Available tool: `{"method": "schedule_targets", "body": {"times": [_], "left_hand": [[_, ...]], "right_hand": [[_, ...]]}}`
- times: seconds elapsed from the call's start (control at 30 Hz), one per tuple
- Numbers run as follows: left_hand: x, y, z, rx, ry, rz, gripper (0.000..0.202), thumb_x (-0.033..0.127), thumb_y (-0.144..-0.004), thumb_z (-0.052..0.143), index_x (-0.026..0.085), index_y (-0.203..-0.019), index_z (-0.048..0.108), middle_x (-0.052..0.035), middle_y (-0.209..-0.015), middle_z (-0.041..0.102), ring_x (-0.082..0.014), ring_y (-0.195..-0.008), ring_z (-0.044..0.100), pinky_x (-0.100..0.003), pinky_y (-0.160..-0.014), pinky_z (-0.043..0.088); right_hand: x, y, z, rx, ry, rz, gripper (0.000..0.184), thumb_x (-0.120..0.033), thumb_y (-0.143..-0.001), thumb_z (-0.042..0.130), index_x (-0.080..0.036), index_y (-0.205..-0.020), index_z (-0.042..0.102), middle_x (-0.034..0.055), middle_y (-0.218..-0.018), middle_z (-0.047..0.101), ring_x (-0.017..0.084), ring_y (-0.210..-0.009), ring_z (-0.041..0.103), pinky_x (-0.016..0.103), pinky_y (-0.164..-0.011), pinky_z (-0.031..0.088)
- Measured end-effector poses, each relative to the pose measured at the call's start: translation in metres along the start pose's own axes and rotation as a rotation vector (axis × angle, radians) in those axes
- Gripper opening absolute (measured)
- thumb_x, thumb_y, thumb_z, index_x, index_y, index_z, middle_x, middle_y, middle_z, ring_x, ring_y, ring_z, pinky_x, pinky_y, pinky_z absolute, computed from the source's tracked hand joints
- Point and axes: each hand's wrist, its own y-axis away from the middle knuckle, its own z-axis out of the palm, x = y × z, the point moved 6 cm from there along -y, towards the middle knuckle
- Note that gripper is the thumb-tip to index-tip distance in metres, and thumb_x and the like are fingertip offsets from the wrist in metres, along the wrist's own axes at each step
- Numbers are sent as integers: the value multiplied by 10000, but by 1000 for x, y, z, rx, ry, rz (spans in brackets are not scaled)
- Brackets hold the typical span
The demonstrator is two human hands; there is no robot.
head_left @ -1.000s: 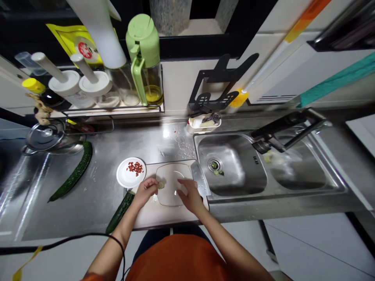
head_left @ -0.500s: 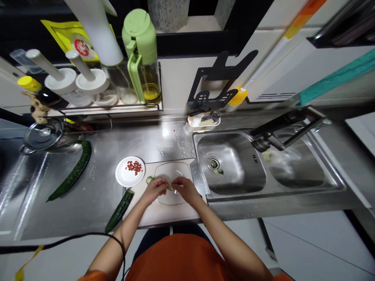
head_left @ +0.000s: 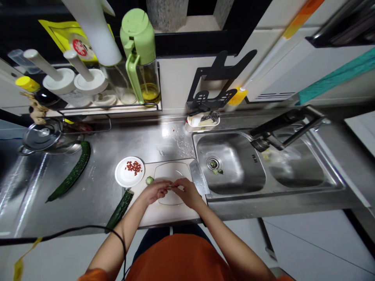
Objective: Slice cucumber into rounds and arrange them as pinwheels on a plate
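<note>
My left hand (head_left: 156,191) and my right hand (head_left: 187,192) meet over the white cutting board (head_left: 164,214), their fingertips pinched together on a small pale-green cucumber piece (head_left: 169,187), mostly hidden by the fingers. A short cucumber chunk (head_left: 149,180) lies on the board just beyond my left hand. To the right of my right hand rests a wide-bladed kitchen knife (head_left: 198,177), blade on the board's right edge. A cut cucumber (head_left: 120,210) lies at the board's left side. Left of the board, a white plate (head_left: 122,180) carries small red pieces.
A whole cucumber (head_left: 73,175) lies farther left, near a lidded pot (head_left: 43,136). On the right is a steel double sink (head_left: 234,183) with green scraps by its drain and a dark faucet (head_left: 281,128). A rack behind holds a green-topped oil bottle (head_left: 140,50) and jars.
My left hand has turned and its fingers now stretch flatter toward my right hand. The cucumber piece shows less between the fingertips. Things on the counter have stayed put.
</note>
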Motion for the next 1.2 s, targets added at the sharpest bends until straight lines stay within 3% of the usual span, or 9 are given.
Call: {"method": "schedule_targets", "body": {"times": [0.13,0.33,0.53,0.7,0.87,1.03,1.2], "left_hand": [[6,0,-2,9,-13,46,429,239,-543,821,106,-930,696,-23,-647,602,-34,-509,470,-160,-465,290],[18,-3,-7,117,-125,111,443,315,-534,818,114,-913,708,-30,-654,628,-53,-530,496,-186,-506,334],[39,-14,-10,229,-416,359,394,401,-592,754,139,-880,694,-27,-685,650,-86,-557,520,-210,-528,368],[52,-19,-6,293,-603,532,290,379,-686,678,156,-872,682,-20,-686,647,-107,-593,543,-225,-566,402],[67,-17,6,407,-907,689,182,311,-779,589,190,-872,688,-26,-742,671,-132,-644,566,-253,-629,437],[78,-19,21,472,-1169,861,167,196,-812,535,188,-909,672,-59,-896,679,-183,-838,596,-306,-788,456],[80,-28,27,503,-1359,920,169,186,-846,497,180,-903,656,-78,-870,659,-202,-862,566,-339,-820,432]], "right_hand": [[7,1,-1,12,17,16,108,-261,-789,593,-223,-779,693,5,-786,682,145,-777,600,235,-639,408],[24,-1,3,27,-60,100,147,-274,-786,563,-207,-786,693,10,-754,687,149,-727,610,239,-603,404],[48,-10,8,106,-124,214,168,-310,-758,565,-192,-771,683,21,-719,687,161,-690,604,264,-628,428],[64,-19,11,188,-117,242,158,-280,-740,553,-202,-855,627,-15,-658,644,147,-617,581,249,-582,407],[64,-30,9,248,37,194,100,-244,-764,512,-220,-816,594,-27,-658,617,139,-606,554,235,-573,374],[55,-43,8,240,238,158,197,-195,-830,447,-199,-890,634,28,-791,672,157,-727,586,239,-641,374],[49,-51,11,214,453,139,212,-181,-873,434,-178,-905,644,56,-816,664,187,-817,563,265,-705,348]]}}
